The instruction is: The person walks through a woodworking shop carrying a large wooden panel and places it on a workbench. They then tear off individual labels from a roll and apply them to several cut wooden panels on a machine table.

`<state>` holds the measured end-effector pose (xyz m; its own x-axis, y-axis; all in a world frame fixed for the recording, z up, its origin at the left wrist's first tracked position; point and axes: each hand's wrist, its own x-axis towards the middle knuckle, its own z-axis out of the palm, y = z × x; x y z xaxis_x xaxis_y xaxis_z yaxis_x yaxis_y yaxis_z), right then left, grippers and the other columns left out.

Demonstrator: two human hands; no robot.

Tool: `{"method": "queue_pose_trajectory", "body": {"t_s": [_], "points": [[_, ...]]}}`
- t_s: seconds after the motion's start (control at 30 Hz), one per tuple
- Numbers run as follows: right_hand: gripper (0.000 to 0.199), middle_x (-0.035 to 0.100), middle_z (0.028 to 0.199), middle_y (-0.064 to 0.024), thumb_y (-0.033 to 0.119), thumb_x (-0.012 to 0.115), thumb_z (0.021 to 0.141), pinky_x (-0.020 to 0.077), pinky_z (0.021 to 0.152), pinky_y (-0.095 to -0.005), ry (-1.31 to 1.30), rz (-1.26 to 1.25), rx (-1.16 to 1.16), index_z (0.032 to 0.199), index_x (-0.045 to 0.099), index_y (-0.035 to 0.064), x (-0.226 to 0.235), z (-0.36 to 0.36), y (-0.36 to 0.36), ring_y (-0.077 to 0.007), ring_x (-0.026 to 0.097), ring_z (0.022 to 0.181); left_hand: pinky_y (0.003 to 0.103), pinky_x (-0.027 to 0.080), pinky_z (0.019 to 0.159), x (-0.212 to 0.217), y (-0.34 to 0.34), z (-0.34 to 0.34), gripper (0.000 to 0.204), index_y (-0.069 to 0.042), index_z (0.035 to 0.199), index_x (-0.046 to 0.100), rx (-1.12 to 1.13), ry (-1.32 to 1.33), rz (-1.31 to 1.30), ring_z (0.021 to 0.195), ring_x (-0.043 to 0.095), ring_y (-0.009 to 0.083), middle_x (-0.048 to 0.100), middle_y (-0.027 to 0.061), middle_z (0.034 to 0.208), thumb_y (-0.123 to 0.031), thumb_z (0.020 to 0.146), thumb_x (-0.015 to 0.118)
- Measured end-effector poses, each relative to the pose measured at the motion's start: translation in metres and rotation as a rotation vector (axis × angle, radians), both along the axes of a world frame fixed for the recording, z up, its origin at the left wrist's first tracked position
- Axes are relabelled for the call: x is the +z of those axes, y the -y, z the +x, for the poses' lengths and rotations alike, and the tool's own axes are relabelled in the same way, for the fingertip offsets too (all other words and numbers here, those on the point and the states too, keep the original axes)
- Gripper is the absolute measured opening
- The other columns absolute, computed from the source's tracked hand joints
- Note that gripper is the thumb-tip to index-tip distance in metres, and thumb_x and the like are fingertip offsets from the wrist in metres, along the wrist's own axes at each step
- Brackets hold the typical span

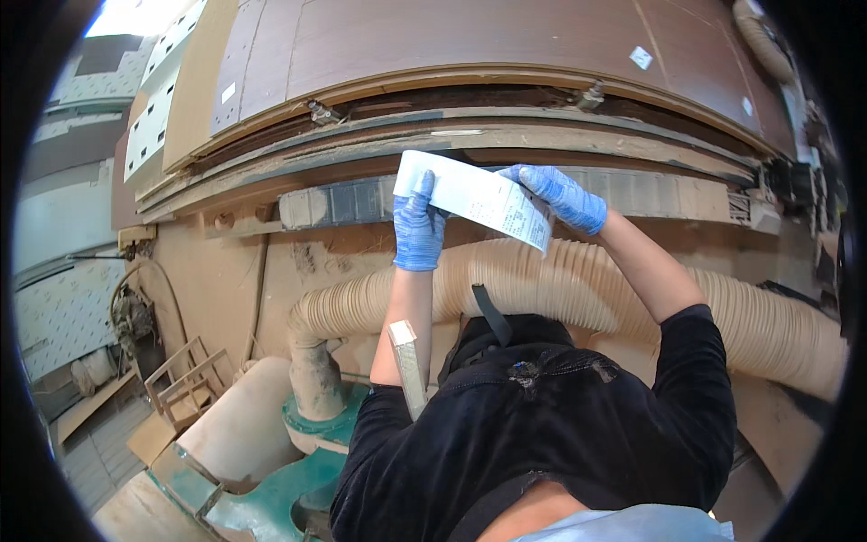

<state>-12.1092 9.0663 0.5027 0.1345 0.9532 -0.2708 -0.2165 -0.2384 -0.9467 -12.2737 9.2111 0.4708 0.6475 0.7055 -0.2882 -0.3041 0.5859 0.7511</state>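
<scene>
A long white strip of printed labels (474,194) is stretched between my hands in front of the machine's edge, its left end curling over. My left hand (418,226), in a blue knit glove, closes on that left end with the thumb on top. In a matching glove, my right hand (564,196) grips the strip's upper right edge, and the printed end hangs just below its fingers. Some of the fingers of both hands are hidden behind the strip.
Beyond my hands lies a brown panel (470,36) with small white stickers, on a dusty machine bed with rails (578,137). A thick ribbed hose (542,275) crosses close before my body. Lower left are a green machine (262,506), a wooden frame (190,388) and a pale cylinder (239,420).
</scene>
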Motion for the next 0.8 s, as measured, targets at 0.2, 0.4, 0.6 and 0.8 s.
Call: {"method": "queue_pose_trajectory", "body": {"t_s": [0.2, 0.4, 0.6, 0.8], "points": [[0.05, 0.059, 0.114, -0.0104, 0.041, 0.051, 0.086, 0.0415, 0.094, -0.0344, 0.104, 0.121, -0.142, 0.123, 0.052, 0.0076, 0.025, -0.034, 0.039, -0.0202, 0.054, 0.107, 0.025, 0.055, 0.063, 0.007, 0.024, -0.022, 0.032, -0.007, 0.109, 0.051, -0.135, 0.051, -0.006, 0.082, 0.062, 0.0142, 0.06, 0.0049, 0.091, -0.021, 0.083, 0.063], [0.04, 0.059, 0.112, -0.0112, 0.016, 0.057, 0.083, 0.0437, 0.091, -0.0339, 0.31, 0.126, -0.098, 0.122, 0.053, 0.0082, 0.048, -0.053, 0.069, -0.0196, 0.055, 0.104, 0.029, 0.054, 0.072, 0.02, 0.065, -0.026, 0.037, -0.005, 0.112, 0.05, -0.234, 0.054, -0.029, 0.089, 0.062, 0.0184, 0.061, 0.0078, 0.098, -0.021, 0.081, 0.065], [0.023, 0.065, 0.092, -0.0127, 0.009, 0.064, 0.074, 0.051, 0.079, -0.0342, 0.992, 0.286, -0.146, 0.097, 0.067, 0.0104, 0.033, -0.02, 0.082, -0.0273, 0.064, 0.084, 0.035, 0.049, 0.086, 0.016, 0.083, 0.007, 0.04, -0.003, 0.116, 0.047, -0.325, 0.17, -0.282, 0.097, 0.058, 0.0229, 0.058, 0.0112, 0.107, -0.017, 0.082, 0.063], [0.013, 0.065, 0.084, -0.0113, 0.017, 0.066, 0.074, 0.0497, 0.07, -0.037, 1.237, 0.256, -0.017, 0.085, 0.065, 0.0108, 0.031, 0.058, 0.086, -0.0291, 0.063, 0.077, 0.037, 0.048, 0.086, -0.005, 0.1, 0.081, 0.036, -0.004, 0.115, 0.048, -0.197, 0.149, -0.327, 0.098, 0.058, 0.0231, 0.057, 0.0096, 0.106, -0.017, 0.083, 0.061]]}}
